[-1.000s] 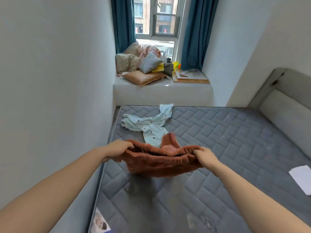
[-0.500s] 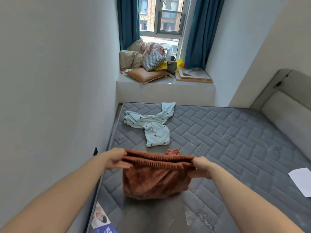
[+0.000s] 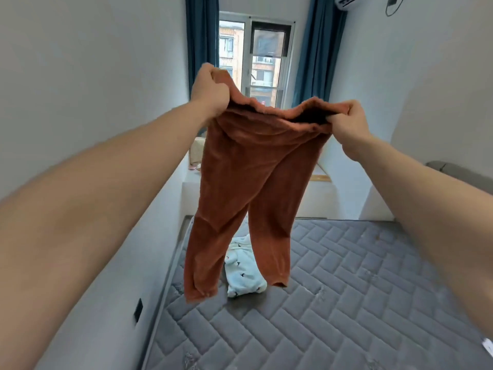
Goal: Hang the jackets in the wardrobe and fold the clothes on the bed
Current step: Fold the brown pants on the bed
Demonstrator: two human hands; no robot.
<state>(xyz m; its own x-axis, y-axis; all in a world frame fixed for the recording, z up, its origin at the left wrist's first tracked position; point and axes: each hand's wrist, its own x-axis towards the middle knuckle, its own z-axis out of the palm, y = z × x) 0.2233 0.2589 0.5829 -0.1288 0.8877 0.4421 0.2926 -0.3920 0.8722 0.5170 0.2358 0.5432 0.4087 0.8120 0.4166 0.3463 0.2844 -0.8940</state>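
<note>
A pair of small rust-brown fleece trousers (image 3: 248,188) hangs in the air in front of me, both legs dangling above the grey quilted mattress (image 3: 333,289). My left hand (image 3: 210,89) grips the left end of the waistband, raised high. My right hand (image 3: 346,126) pinches the right end, a little lower. Behind the trouser legs a pale blue patterned garment (image 3: 244,273) lies crumpled on the mattress, partly hidden.
A white wall runs close along the bed's left side. A window ledge (image 3: 320,193) with cushions sits at the far end under a window with blue curtains (image 3: 201,41). A grey headboard (image 3: 458,172) is at the right. White paper (image 3: 488,352) lies at the mattress's right edge.
Both hands have lifted the brown trousers from low over the mattress to high in the air, so they now hang at full length. The view has tilted upward.
</note>
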